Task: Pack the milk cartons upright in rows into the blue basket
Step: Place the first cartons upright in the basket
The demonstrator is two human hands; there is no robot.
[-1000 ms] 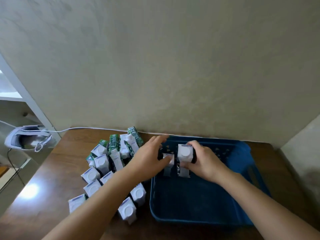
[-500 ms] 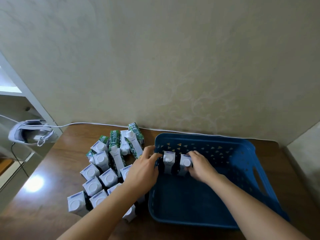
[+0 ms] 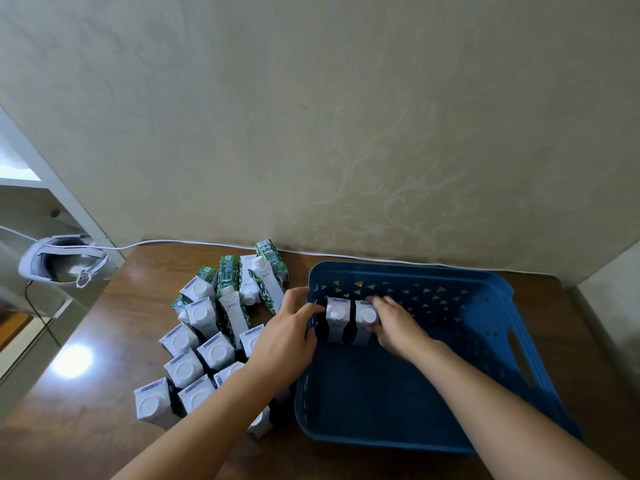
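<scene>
The blue basket (image 3: 519, 358) stands on the right of the wooden table. Two white milk cartons stand upright side by side in its far left corner. My left hand (image 3: 284, 336) reaches over the basket's left wall, fingers against the left carton (image 3: 336, 320). My right hand (image 3: 398, 322) wraps the right carton (image 3: 365, 320) from the right side. Several more cartons (image 3: 207, 351) stand or lie in a cluster on the table left of the basket; some green-sided ones (image 3: 228, 271) lie tipped at the back. My left forearm hides a few.
A white headset (image 3: 59, 265) rests on a ledge off the table's far left corner. A white cable (image 3: 207, 242) runs along the wall behind the table. Most of the basket's floor (image 3: 398, 393) is bare. A wall corner juts in at the right.
Both hands carried a carton each down into the basket's far left corner and set them upright. Over the last half second the hands have stayed on the cartons.
</scene>
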